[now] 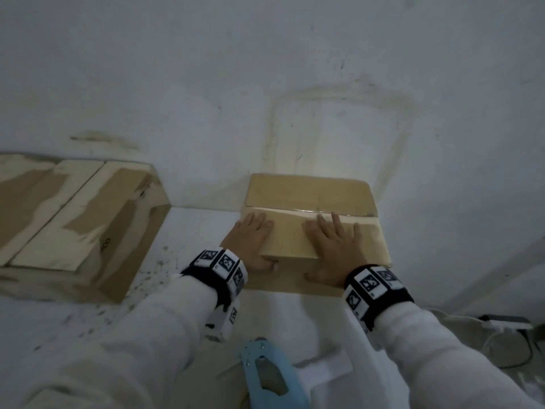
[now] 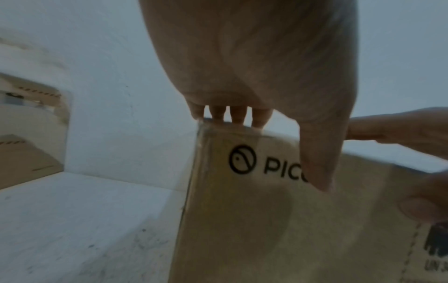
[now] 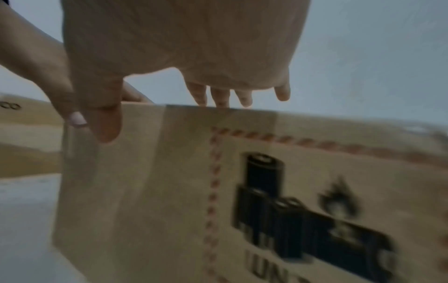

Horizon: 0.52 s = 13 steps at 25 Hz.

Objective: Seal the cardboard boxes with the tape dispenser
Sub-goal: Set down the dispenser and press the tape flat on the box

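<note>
A small brown cardboard box stands against the white wall, with a strip of clear tape along its top seam. My left hand and right hand lie flat on the near top flap, fingers straight. Both thumbs hang over the front face. The left wrist view shows the box front with a PICO logo and my left thumb pressed on it. In the right wrist view my right thumb rests on the box beside a battery label. A light blue tape dispenser lies near my body, held by neither hand.
A larger cardboard box with torn paper patches sits at the left against the wall. The white surface between the boxes is speckled with dirt. A grey cable and a small device lie at the lower right.
</note>
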Tool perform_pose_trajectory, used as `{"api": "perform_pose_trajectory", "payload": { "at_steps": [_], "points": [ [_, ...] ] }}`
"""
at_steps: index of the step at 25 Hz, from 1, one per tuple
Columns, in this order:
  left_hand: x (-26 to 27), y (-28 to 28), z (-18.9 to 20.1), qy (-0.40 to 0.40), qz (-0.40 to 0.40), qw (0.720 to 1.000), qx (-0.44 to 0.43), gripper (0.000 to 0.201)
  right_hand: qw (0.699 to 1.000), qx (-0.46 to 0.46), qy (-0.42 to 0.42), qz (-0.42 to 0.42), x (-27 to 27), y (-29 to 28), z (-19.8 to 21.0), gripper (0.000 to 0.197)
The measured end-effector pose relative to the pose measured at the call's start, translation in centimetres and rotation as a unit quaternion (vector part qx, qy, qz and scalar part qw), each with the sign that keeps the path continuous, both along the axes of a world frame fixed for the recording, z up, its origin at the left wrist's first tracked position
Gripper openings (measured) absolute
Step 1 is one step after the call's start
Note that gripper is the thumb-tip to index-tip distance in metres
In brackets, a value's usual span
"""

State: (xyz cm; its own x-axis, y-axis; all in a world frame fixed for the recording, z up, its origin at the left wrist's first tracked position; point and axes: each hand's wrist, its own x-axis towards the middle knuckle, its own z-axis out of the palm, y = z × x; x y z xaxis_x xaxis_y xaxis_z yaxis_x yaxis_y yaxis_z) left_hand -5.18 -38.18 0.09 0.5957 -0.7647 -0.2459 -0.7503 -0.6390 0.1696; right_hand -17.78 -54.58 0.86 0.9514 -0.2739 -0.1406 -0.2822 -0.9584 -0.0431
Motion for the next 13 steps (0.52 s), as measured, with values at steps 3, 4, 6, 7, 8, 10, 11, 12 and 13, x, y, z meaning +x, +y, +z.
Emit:
{"api": "perform_pose_trajectory", "payload": {
  "at_steps": [3, 4, 6, 7, 8, 10, 11, 12, 13],
  "points": [
    [0.3, 3.8, 1.1, 0.024, 0.019, 0.998, -0.046, 0.091, 0.998, 0.025, -0.026, 0.059, 2.1, 5.6, 1.3, 0.082],
    [0.9, 5.9, 1.5, 0.029, 0.036, 0.997, -0.061, 0.089, 0.996, 0.03, -0.028, 0.08, 3.3, 7.9, 1.6, 0.075],
    [2.2, 10.2, 2.3, 0.032, 0.067, 0.995, -0.071, 0.089, 0.992, 0.036, -0.02, 0.116, 5.6, 12.0, 1.6, 0.067],
    [3.0, 12.7, 2.7, 0.03, 0.079, 0.994, -0.07, 0.09, 0.99, 0.04, -0.014, 0.132, 6.9, 14.3, 1.4, 0.066],
    [3.9, 15.0, 3.0, 0.029, 0.086, 0.994, -0.068, 0.092, 0.988, 0.044, -0.009, 0.146, 8.0, 16.3, 1.3, 0.064],
    [5.7, 20.3, 3.5, 0.019, 0.097, 0.993, -0.056, 0.098, 0.983, 0.06, 0.004, 0.174, 10.5, 20.9, 0.9, 0.062],
    [6.9, 23.2, 3.4, 0.004, 0.103, 0.994, -0.046, 0.101, 0.98, 0.069, 0.008, 0.188, 11.9, 23.3, 0.7, 0.062],
    [8.3, 25.9, 3.2, -0.014, 0.11, 0.993, -0.03, 0.105, 0.977, 0.076, 0.01, 0.201, 13.3, 25.5, 0.6, 0.063],
    [9.5, 28.1, 2.9, -0.027, 0.119, 0.992, -0.011, 0.108, 0.975, 0.081, 0.011, 0.209, 14.5, 27.3, 0.4, 0.065]
  ]
}}
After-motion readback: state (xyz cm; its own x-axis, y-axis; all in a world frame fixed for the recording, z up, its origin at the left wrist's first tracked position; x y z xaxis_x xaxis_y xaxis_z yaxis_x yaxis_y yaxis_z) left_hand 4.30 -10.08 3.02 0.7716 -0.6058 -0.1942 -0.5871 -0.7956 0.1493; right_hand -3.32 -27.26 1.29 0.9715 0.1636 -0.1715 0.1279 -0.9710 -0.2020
